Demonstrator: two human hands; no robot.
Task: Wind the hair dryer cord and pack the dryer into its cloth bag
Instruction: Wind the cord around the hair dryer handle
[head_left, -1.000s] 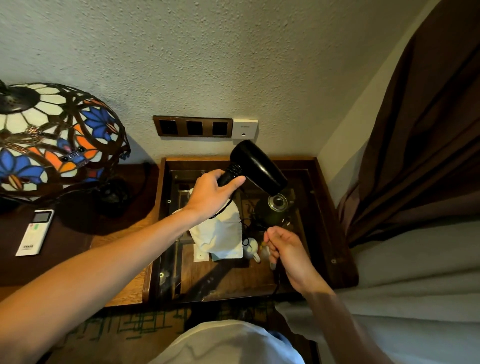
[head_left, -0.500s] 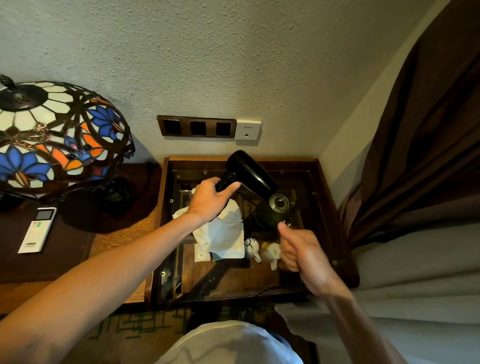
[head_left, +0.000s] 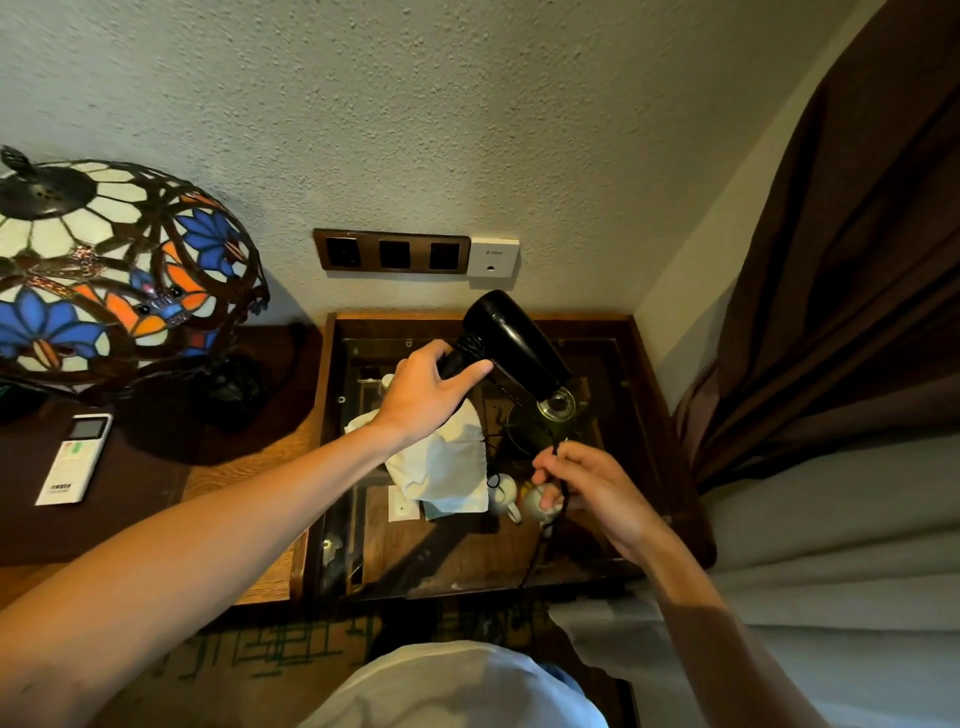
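The black hair dryer (head_left: 511, 340) is held up over the glass-topped side table (head_left: 660, 395), nozzle pointing down to the right. My left hand (head_left: 423, 389) grips its handle. The thin black cord (head_left: 540, 540) runs from the handle down to my right hand (head_left: 587, 488), which pinches it, and then hangs toward the floor. The white cloth bag (head_left: 441, 467) lies crumpled on the glass under my left wrist, partly hidden by it.
A stained-glass lamp (head_left: 114, 275) and a white remote (head_left: 75, 457) stand on the wooden surface at left. Small white cups (head_left: 504, 496) and a dark teapot (head_left: 545, 415) show through the glass. Wall sockets (head_left: 392, 252) sit behind; a brown curtain (head_left: 841, 260) and bedding (head_left: 831, 545) lie at right.
My right hand has shifted right and taken a fresh pinch on the cord, which now hangs from it. The dryer has stayed raised in my left hand, moving only slightly.
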